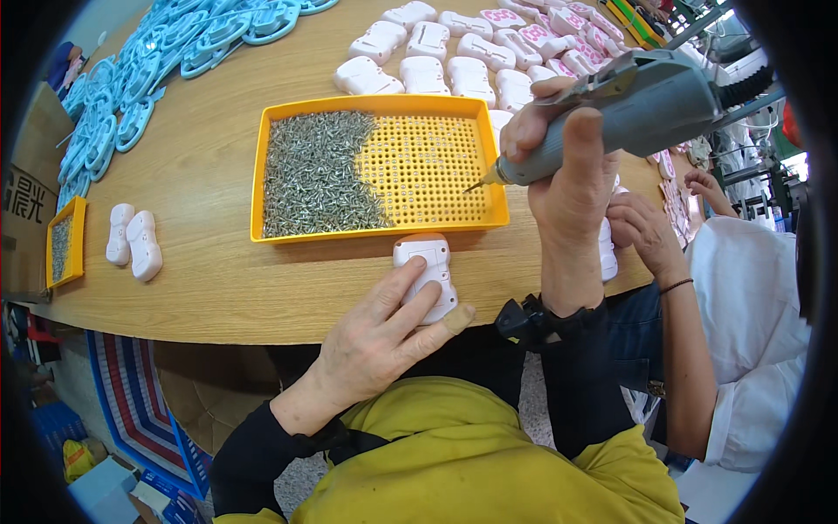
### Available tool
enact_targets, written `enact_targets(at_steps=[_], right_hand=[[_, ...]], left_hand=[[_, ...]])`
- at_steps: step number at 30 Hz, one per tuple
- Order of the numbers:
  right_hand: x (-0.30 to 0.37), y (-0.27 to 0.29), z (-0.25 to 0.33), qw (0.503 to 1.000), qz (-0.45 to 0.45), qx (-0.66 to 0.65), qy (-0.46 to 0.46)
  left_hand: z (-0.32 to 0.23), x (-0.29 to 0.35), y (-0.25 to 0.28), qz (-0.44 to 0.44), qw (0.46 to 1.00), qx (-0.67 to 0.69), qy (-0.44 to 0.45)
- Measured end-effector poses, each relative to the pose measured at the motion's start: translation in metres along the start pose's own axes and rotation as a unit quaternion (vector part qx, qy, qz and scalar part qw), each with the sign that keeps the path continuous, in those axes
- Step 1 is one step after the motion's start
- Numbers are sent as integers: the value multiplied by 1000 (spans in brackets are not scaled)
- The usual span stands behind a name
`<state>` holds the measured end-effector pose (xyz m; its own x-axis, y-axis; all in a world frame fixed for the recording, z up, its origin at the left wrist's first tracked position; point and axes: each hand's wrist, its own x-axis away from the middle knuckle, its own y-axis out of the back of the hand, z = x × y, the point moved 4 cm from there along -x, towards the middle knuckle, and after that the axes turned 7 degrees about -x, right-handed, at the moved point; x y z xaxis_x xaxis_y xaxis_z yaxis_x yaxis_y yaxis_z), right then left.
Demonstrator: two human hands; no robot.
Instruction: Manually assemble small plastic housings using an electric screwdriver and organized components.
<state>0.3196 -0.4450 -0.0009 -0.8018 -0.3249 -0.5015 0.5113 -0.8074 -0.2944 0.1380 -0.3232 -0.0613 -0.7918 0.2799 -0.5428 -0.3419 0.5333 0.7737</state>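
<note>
My left hand (375, 323) holds a white plastic casing (443, 272) down at the table's near edge, fingers across its top and thumb along its side. Small screw holes and a panel outline show on its upper face. Wrapped in my right hand (567, 179) is a grey electric screwdriver (650, 100), tilted so its thin bit points down and left. The bit hangs over the right part of a yellow tray (500, 205). Loose silver screws (319, 175) heap in the tray's left half; its right half is a perforated plate with some screws in the holes.
White casings (423, 74), some with pink faces, crowd the far right. Light-blue plastic parts (209, 39) pile up at the far left. Two white casings (144, 244) lie left, near a small yellow tray (78, 240) of screws. At right, a co-worker's hand (650, 231) touches another casing.
</note>
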Motion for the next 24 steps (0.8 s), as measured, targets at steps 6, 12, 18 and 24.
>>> enact_targets(at_steps=[6,12,18,24], right_hand=[[-3,-7,42,999,2,48,24],[-9,-10,12,998,-3,40,41],[-16,-2,-1,998,-22,31,41],[-17,0,-11,999,-29,24,32]], left_hand=[[-6,-2,0,-12,1000,-17,-3],[-6,1,-3,-12,999,-32,5],[-6,-1,-4,-23,1000,-8,6],[-5,1,-4,-22,1000,-9,14]])
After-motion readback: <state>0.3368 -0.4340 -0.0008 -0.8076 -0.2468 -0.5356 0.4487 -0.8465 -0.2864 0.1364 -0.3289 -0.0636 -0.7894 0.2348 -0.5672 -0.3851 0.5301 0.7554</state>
